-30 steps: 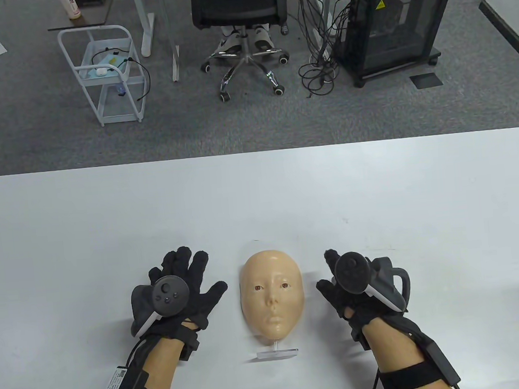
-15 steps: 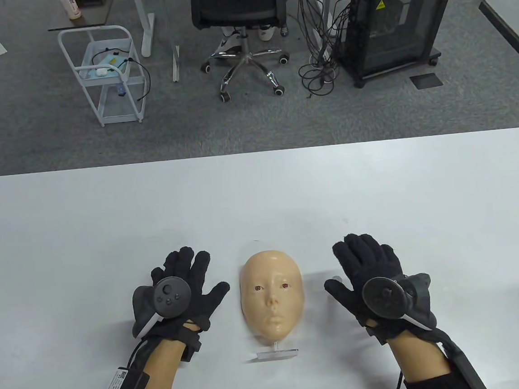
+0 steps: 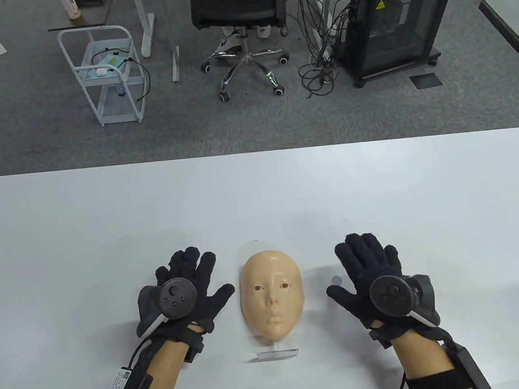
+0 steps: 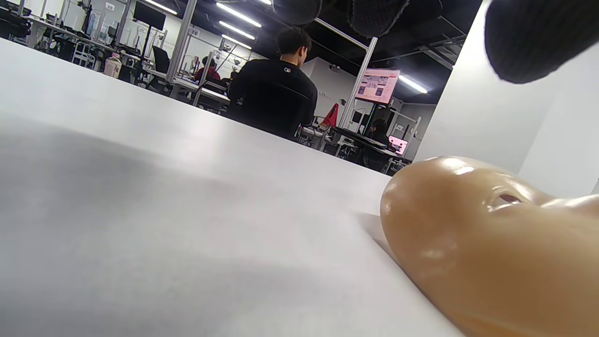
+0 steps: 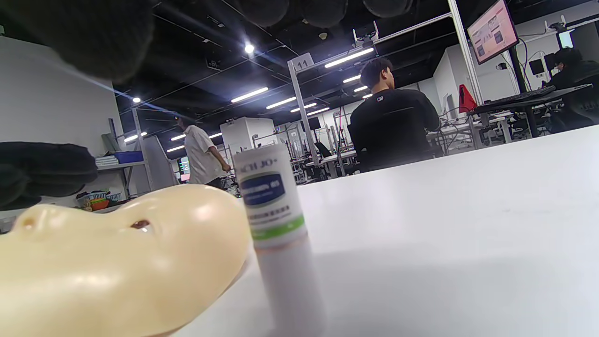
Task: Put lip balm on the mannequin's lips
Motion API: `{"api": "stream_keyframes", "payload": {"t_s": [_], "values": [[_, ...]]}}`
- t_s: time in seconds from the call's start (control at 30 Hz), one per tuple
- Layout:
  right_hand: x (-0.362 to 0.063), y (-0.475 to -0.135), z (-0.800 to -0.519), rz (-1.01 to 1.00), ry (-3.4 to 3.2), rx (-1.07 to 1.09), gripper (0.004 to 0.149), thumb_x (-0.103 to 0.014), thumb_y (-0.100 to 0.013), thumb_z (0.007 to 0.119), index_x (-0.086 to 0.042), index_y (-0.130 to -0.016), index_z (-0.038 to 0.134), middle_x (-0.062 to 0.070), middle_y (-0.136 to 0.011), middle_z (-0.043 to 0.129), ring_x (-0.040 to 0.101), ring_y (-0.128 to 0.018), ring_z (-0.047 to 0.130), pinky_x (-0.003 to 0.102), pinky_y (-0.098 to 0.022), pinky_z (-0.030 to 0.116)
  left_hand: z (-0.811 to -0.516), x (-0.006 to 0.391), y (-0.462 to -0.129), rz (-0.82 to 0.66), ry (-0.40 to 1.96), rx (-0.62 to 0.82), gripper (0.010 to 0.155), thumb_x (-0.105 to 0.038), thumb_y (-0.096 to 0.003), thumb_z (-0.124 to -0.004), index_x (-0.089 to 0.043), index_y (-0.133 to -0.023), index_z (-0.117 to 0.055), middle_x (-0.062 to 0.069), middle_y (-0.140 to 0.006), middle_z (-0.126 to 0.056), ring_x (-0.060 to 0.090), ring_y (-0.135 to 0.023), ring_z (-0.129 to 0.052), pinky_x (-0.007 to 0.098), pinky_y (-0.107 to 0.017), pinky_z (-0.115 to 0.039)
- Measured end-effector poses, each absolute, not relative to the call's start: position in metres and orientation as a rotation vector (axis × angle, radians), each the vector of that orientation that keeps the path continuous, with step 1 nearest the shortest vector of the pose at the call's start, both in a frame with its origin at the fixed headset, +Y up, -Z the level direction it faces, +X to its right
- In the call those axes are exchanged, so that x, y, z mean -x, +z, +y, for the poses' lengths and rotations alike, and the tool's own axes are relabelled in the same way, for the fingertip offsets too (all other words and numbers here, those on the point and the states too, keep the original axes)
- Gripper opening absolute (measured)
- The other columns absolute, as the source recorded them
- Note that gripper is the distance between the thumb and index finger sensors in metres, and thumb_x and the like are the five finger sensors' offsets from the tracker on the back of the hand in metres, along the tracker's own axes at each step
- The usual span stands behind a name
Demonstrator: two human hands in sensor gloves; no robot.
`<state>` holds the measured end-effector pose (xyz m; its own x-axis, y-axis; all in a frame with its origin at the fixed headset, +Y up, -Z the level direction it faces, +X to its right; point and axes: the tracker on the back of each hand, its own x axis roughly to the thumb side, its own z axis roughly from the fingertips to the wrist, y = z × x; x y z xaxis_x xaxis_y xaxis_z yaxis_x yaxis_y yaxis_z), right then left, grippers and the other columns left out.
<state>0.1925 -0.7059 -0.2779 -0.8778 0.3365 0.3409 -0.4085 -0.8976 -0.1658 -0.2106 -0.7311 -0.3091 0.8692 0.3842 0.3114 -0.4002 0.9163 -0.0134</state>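
Note:
The mannequin face [image 3: 272, 298] lies face up on a clear stand [image 3: 277, 353], lips [image 3: 275, 320] toward me. My left hand [image 3: 190, 284] rests flat with spread fingers on the table, just left of the face. My right hand [image 3: 361, 272] rests flat and open, just right of the face. A white lip balm tube [image 3: 336, 281] stands upright on the table between the face and my right hand, by the thumb, untouched. In the right wrist view the capped tube [image 5: 276, 220] stands next to the face [image 5: 117, 252]. The left wrist view shows the forehead [image 4: 468, 234].
The white table [image 3: 259, 194] stretches far beyond the face. Past its far edge are an office chair [image 3: 243, 5], a white cart [image 3: 104, 76] and a black cabinet [image 3: 394, 23] on the floor.
My right hand has turned from edge-on to palm down, spread its fingers and let go of the lip balm, which now stands alone. My left hand has shifted slightly right.

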Motion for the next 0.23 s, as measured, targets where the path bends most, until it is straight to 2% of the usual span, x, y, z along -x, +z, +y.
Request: {"api": "stream_keyframes", "payload": {"t_s": [0.23], "values": [[-0.1919,-0.2784,-0.7056,-0.311,2.696,-0.425,0.088,-0.072,-0.046,0.082,-0.028,-0.112,0.044,0.007,-0.124,0.038,0.044,-0.111,0.040,0.073,-0.070,0.038,-0.7329,0.2096,-0.3097,-0.316,0.404,-0.036,0.083,-0.073,-0.0558,-0.079,-0.024,-0.114,-0.045,0.020,-0.120,-0.035,0.058,-0.108,-0.033,0.079,-0.066,-0.027]]}}
